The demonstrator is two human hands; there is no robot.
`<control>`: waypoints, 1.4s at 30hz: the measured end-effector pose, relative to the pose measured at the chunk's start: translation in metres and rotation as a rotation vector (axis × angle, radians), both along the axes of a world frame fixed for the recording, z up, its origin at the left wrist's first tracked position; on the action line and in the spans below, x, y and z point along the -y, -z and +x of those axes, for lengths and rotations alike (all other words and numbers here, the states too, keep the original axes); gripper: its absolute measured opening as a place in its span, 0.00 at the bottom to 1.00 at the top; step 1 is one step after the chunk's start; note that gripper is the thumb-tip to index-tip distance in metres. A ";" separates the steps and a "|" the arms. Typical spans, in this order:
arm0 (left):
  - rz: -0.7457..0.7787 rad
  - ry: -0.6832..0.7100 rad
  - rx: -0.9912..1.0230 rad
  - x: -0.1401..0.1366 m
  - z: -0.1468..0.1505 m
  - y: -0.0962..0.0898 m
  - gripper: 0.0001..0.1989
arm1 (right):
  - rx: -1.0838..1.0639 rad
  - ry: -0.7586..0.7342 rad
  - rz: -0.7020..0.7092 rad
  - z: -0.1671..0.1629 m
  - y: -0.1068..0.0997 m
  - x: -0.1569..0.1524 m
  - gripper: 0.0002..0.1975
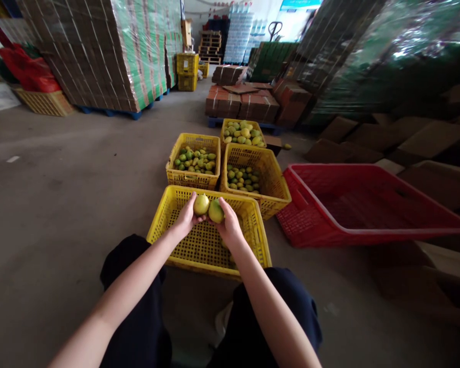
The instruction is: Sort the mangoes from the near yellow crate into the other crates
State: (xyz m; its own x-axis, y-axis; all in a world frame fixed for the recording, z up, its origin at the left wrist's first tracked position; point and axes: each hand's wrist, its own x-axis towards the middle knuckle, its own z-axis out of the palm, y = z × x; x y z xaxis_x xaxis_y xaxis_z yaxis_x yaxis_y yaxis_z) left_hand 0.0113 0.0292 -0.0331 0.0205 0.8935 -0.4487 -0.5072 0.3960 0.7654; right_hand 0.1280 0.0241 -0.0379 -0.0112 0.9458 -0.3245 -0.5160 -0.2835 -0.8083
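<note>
My left hand [185, 219] is closed round a yellow mango [201, 204], thumb on its side. In my right hand [230, 225] is a greener mango [215, 211], held close beside the first one. Both hands are over a yellow plastic crate [193, 250] between my knees. A few fruits in its right side are partly hidden behind my right arm. Just beyond stand a left yellow crate [193, 180] with many small green and yellow mangoes, a right yellow crate [274, 179] with mangoes at its bottom, and a back yellow crate [225, 125] heaped with larger, yellower ones.
A large red crate [329, 237] stands tilted at the right, near loose cardboard [425, 138]. Behind the crates, flattened boxes [239, 105] lie on a blue pallet. Wrapped stacks of cardboard [95, 56] rise at both sides. Concrete floor [72, 194] spreads to the left.
</note>
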 end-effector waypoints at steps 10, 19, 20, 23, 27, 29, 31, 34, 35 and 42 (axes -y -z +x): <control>0.183 0.045 -0.403 0.007 0.001 0.011 0.19 | -0.003 -0.058 -0.073 0.005 0.004 0.001 0.19; -0.001 -0.026 -0.196 -0.009 0.001 0.036 0.19 | -0.039 0.043 -0.237 0.001 0.000 -0.001 0.16; -0.026 -0.037 -0.150 -0.011 0.000 0.036 0.17 | -0.058 0.053 -0.232 0.001 0.000 -0.003 0.15; -0.107 -0.074 -0.034 -0.015 0.000 0.027 0.14 | -0.096 0.069 -0.202 0.003 0.002 -0.009 0.14; -0.079 -0.042 0.040 -0.010 0.002 0.015 0.17 | -0.054 0.121 -0.183 0.004 0.007 -0.010 0.14; -0.053 -0.019 0.033 -0.005 0.003 0.013 0.18 | -0.016 0.161 -0.185 0.003 0.009 -0.008 0.14; -0.063 -0.021 0.009 -0.001 0.004 0.013 0.17 | 0.016 0.191 -0.202 0.002 0.011 -0.005 0.14; -0.092 -0.043 -0.008 -0.001 0.004 0.018 0.18 | 0.043 0.201 -0.200 0.001 0.013 -0.003 0.16; -0.097 -0.054 -0.014 -0.002 0.003 0.019 0.19 | 0.048 0.198 -0.185 0.002 0.013 -0.003 0.18; -0.114 -0.042 -0.043 -0.008 -0.001 0.020 0.22 | -0.006 0.174 -0.252 0.004 0.009 -0.006 0.17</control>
State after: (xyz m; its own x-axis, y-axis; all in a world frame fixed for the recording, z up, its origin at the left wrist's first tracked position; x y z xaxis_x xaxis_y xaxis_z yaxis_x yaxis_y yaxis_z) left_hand 0.0106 0.0369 -0.0534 -0.0369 0.8362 -0.5472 -0.4931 0.4610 0.7378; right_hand 0.1320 0.0305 -0.0466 0.1417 0.8232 -0.5498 -0.5789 -0.3816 -0.7206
